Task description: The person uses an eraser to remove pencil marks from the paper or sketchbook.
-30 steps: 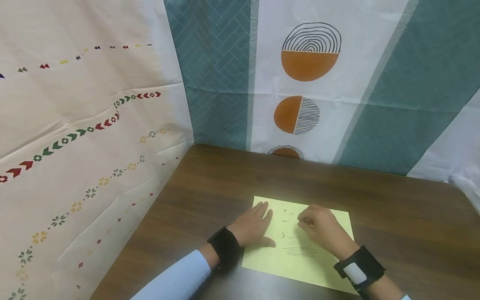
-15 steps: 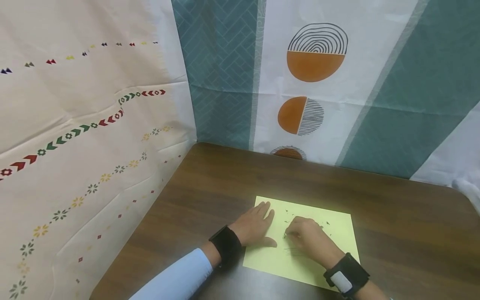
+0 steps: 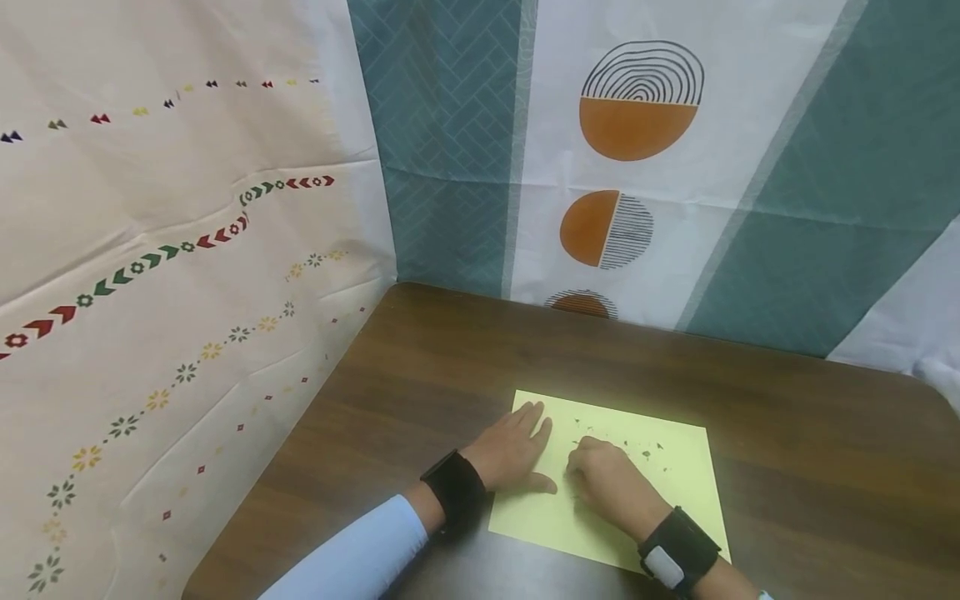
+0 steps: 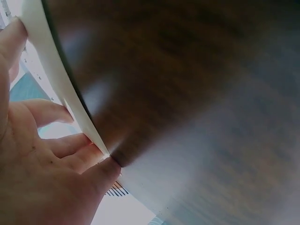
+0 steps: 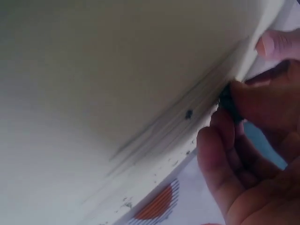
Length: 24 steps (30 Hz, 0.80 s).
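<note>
A pale yellow sheet of paper (image 3: 686, 500) lies on the table under both hands. My left hand (image 3: 513, 450) rests on its left part with fingers spread; in the left wrist view the fingertips (image 4: 110, 171) press near the paper's edge. Over the middle of the sheet, my right hand (image 3: 606, 483) pinches a small dark green lump (image 5: 228, 101) between thumb and fingers, close to the paper; I cannot tell what kind of thing it is. Beside it run several grey strokes (image 5: 171, 110), mostly covered by the hand in the head view. Dark crumbs (image 3: 646, 454) are scattered over the upper part.
The brown wooden table (image 3: 450, 350) extends around the sheet. A teal and white printed cloth (image 3: 442, 225) hangs behind its far edge, and a cream patterned cloth (image 3: 187, 292) hangs along the left side. Black bands (image 3: 678, 550) are strapped round both wrists.
My right hand has moved left and toward me across the paper, baring dark crumbs where it was before. My left hand stays in place on the sheet. The head view has shifted slightly.
</note>
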Each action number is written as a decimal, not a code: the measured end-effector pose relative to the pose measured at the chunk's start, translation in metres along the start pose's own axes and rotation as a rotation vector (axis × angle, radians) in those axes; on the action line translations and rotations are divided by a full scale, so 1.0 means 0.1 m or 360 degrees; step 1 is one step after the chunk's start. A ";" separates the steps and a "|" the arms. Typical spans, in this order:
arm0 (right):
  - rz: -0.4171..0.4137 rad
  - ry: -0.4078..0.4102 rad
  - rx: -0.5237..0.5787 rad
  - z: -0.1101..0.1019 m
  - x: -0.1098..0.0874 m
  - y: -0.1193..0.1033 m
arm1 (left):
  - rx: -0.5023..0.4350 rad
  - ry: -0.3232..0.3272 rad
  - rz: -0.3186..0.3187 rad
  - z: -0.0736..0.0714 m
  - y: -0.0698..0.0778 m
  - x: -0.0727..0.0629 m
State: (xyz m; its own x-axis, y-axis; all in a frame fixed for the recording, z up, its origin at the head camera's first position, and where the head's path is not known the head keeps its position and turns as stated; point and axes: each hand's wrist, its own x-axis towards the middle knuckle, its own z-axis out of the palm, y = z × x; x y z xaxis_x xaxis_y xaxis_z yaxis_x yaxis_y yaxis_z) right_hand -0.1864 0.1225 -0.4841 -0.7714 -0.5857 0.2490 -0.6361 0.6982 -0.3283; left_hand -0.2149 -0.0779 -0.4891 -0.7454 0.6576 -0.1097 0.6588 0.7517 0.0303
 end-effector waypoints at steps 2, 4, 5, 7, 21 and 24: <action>0.0024 -0.0013 -0.0060 0.00 0.02 -0.02 | 0.0013 -0.0002 -0.0004 -0.02 0.01 0.00; 0.0055 -0.0031 -0.0126 0.00 0.03 -0.04 | 0.0023 -0.0013 -0.0009 -0.04 0.02 0.00; 0.0074 -0.0045 -0.0147 0.00 0.04 -0.04 | 0.0026 -0.0018 -0.0009 -0.05 0.02 0.00; 0.0135 -0.0078 -0.0165 -0.01 0.03 -0.03 | 0.0006 -0.0026 -0.0016 -0.05 0.02 -0.01; 0.0566 -0.0010 -0.0078 -0.37 -0.47 0.52 | -0.0106 -0.0048 -0.0066 -0.05 0.00 -0.03; 0.0533 0.0032 -0.0098 -0.36 -0.50 0.53 | -0.0107 -0.0049 -0.0058 -0.03 0.01 -0.01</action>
State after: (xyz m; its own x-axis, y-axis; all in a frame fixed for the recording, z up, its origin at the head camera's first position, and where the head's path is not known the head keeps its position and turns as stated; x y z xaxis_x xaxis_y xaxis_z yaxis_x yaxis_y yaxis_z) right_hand -0.1819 0.2039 -0.4808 -0.9374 -0.3119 0.1547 -0.3469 0.8743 -0.3394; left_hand -0.2136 -0.0778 -0.4860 -0.7644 0.6288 -0.1424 0.6222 0.7774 0.0923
